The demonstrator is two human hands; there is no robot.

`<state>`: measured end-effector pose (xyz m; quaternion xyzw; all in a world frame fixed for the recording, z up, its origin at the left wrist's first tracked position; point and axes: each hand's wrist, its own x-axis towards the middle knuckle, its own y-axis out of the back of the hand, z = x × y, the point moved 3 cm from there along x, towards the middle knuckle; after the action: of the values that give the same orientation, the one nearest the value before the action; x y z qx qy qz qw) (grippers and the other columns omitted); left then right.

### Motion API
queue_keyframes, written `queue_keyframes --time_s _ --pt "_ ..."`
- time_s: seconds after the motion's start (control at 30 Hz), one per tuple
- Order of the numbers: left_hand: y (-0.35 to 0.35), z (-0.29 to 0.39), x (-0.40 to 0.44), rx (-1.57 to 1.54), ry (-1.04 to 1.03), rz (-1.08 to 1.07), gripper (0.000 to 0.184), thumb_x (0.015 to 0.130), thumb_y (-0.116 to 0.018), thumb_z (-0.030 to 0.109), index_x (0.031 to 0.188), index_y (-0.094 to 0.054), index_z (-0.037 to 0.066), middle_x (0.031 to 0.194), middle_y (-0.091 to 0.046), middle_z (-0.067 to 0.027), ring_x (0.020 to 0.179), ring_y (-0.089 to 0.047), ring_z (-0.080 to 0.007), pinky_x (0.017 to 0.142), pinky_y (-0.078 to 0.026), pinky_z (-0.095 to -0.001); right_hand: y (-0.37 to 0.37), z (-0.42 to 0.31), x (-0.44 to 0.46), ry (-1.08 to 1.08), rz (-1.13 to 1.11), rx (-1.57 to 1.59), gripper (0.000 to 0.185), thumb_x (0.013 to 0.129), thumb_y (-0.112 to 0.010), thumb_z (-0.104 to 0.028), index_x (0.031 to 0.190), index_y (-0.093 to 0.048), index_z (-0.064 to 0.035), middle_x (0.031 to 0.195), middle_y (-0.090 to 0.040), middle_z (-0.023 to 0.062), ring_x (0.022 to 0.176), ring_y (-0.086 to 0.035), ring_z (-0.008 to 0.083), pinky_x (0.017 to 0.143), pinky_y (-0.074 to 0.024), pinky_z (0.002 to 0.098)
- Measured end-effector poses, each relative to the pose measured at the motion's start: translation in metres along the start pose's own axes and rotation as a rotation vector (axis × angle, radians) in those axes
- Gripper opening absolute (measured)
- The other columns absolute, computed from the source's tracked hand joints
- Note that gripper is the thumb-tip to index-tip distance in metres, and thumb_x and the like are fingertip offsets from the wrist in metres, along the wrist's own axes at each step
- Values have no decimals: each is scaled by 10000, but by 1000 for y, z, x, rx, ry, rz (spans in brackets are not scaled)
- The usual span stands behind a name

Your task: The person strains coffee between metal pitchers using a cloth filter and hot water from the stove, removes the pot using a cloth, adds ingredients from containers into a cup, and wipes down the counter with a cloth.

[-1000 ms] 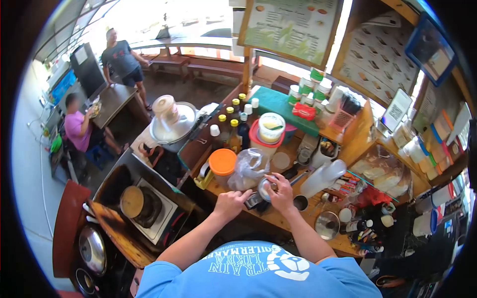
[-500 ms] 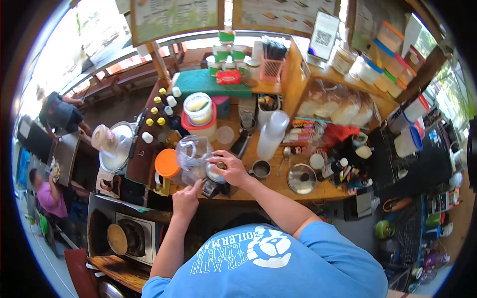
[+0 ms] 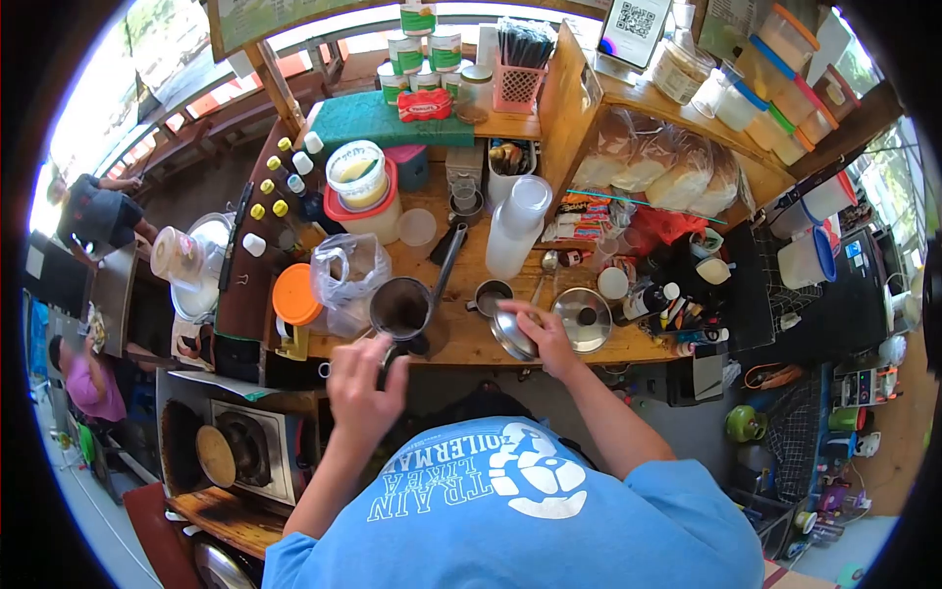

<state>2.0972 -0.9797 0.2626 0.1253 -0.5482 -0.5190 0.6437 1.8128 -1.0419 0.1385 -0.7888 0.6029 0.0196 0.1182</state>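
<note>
The dark saucepan is at the near side of the wooden tabletop, its round mouth facing up. Its long handle runs away from the person and slants to the right, the far end near a small strainer. The left hand is by the near side of the saucepan, slightly blurred, thumb apart from loosely bent fingers; whether it touches anything cannot be told. The right hand is closed on a metal lid, fingers over its upper side. The lid is tilted, its broad face slanting down from left to right, just in front of a steel cup. To the right, a glass lid lies flat with its dark knob up. Left of the saucepan are a clear plastic bag and a tub with an orange lid; beyond the steel cup, tall clear cups lean to the right. The blue shirt reads "TRAIN LIKE A" and part of "BOILERMA". A stand-up card shows a QR code; the lettering on the red packet and the green-and-white cans is too small to read
</note>
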Motion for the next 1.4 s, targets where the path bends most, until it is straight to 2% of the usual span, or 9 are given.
queue_keyframes --time_s 0.13,0.27,0.47,0.67,0.77,1.0,1.17,1.27,1.4 --pt "-108 31 -13 -531 404 -581 452 875 -671 153 1287 -542 20 861 -699 -227 819 -674 -441 712 -539 -486 48 84 -29 -260 117 -512 357 944 -625 -346 1172 -710 -84 1254 -650 150 1071 -646 219 908 -502 322" --pt "-236 -9 -35 -286 606 -656 510 885 -652 156 1348 -481 28 879 -692 -246 848 -657 -464 747 -527 -523 62 127 -34 -1 138 -897 377 870 -690 -385 1154 -723 -139 1195 -654 182 1078 -634 328 929 -499 405" --pt "-297 -38 -49 -243 542 -685 236 884 -653 164 1061 -619 11 837 -663 -276 853 -641 -472 732 -502 -544 54 122 -16 164 -82 -1145 439 847 -701 -418 1200 -695 -156 1300 -586 145 1250 -503 358 1057 -409 449" --pt "-161 29 -10 -644 467 -579 99 861 -634 68 851 -599 -24 757 -620 -235 720 -624 -424 611 -471 -444 52 127 29 364 -141 -1016 479 812 -712 -424 1215 -674 -169 1372 -525 147 1309 -433 389 1125 -323 487" --pt "-67 39 -13 -848 577 -599 107 897 -664 90 875 -661 -14 636 -614 -71 552 -614 -106 510 -481 -268 55 134 55 355 -149 -1093 550 787 -727 -408 1253 -634 -131 1356 -534 150 1299 -442 384 1121 -328 486" --pt "127 1 -113 -1103 1008 8 79 925 -638 36 984 -654 -15 794 -673 -63 652 -653 -122 589 -528 -258 23 87 62 529 -14 -1329 520 714 -768 -191 1181 -613 -23 1194 -595 202 1165 -525 401 1027 -413 492" --pt "218 -51 -221 -721 1368 552 218 1019 -517 185 910 -609 21 772 -631 -48 615 -614 -117 569 -514 -259 -76 46 29 341 -681 -875 548 800 -731 -151 1285 -545 24 1262 -593 246 1187 -566 379 1025 -437 408" --pt "255 -127 -305 -141 1468 431 270 1023 -515 234 865 -603 34 695 -613 -69 629 -629 -166 566 -504 -311 -151 23 6 225 -621 -715 593 849 -719 -163 1359 -494 40 1349 -555 254 1241 -554 345 1033 -427 381" --pt "286 -208 -355 743 1164 312 199 943 -570 203 856 -635 36 752 -617 -218 745 -609 -433 668 -474 -518 -204 58 10 -17 -417 -367 663 883 -691 -111 1444 -373 47 1410 -496 175 1337 -451 246 1126 -317 349"
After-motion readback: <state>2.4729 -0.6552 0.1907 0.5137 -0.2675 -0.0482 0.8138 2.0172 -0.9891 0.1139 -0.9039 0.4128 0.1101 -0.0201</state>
